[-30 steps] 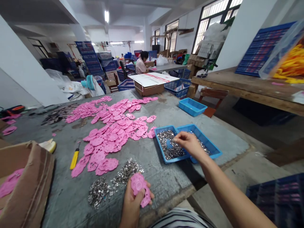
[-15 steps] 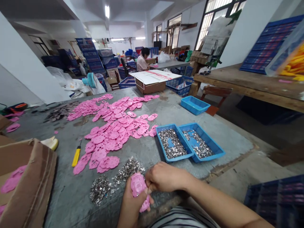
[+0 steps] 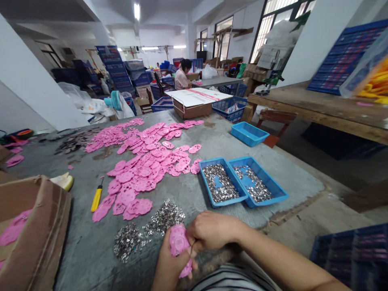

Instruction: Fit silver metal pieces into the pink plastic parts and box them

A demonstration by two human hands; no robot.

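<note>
Close to the table's front edge, my left hand (image 3: 170, 260) is closed around a pink plastic part (image 3: 178, 241), its moulded face turned up. My right hand (image 3: 209, 232) is curled in a pinch against the right side of that part; whatever its fingertips hold is too small or hidden to name. Just beyond and left of my hands lie two heaps of small shiny metal pieces, a nearer heap (image 3: 127, 242) and a farther heap (image 3: 166, 216). A large spread of similar flat pink parts (image 3: 148, 161) covers the table behind them.
Two blue trays, a left tray (image 3: 209, 198) and a right tray (image 3: 280, 197), hold small metal pieces. Another blue tray (image 3: 250, 135) stands farther back. A yellow-handled screwdriver (image 3: 96, 199) and a cardboard box (image 3: 39, 226) are at left. A person (image 3: 182, 76) sits at another table.
Both hands and the pink part have shifted very slightly down and right in the view. The left hand keeps its hold, and the right fingers stay pinched against the part's side.
</note>
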